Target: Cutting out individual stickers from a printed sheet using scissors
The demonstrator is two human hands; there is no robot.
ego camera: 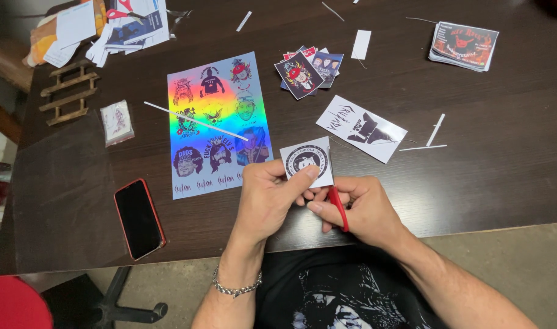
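Pinching round sticker between left hand fingers.

Sticker sheet rainbow holographic – scissors red – phone red-edged, black

Along the table's near edge, the right-hand stretch lies open, as does most of the right side up to the stack of printed cards at the far right corner. Near the middle, a white sticker with dark figures and two thin paper strips (flat, low obstacles) lie in the way. A pile of small stickers sits toward the far edge. The rainbow sticker sheet fills the centre-left, a white strip across it. The red-cased phone blocks the near left edge; a small packet and wooden rack crowd the left edge.
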